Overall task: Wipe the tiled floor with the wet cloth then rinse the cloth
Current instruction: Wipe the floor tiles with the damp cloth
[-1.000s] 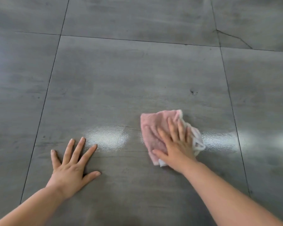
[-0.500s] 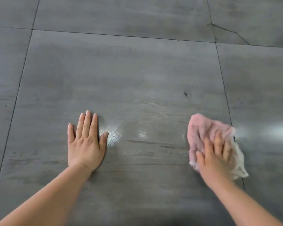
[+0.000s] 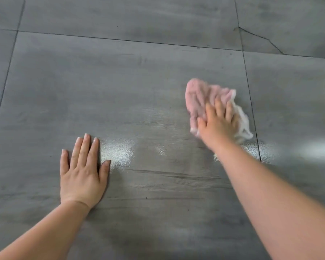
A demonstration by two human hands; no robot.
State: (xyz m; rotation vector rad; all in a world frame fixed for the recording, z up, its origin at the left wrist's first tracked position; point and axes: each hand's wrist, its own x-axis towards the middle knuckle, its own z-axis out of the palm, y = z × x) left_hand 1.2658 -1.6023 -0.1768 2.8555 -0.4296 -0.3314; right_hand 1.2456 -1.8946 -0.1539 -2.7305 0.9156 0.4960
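Pink cloth pressed flat under the right hand

Pink terry, bunched and damp-looking, lies under the right hand (image 3: 219,122), whose grip is spread: palm down, fingers (image 3: 218,106) extended over the near right part of the cloth (image 3: 204,98), pressing rather than pinching it. Most of the pink folds reach out to the far left of the fingers, and a whitish edge trails out to the right of the hand, close to a grout line (image 3: 251,109). Being soft and limp, the cloth will likely fold or roll under a push, so a flat palm over its middle suits wiping; for rinsing it can be gathered anywhere. Over to the left and nearer, well apart from the cloth, the left hand (image 3: 83,175) rests open and flat on the tiled floor (image 3: 101,91), holding nothing. Between the hands, wet sheen glints on the grey tile.
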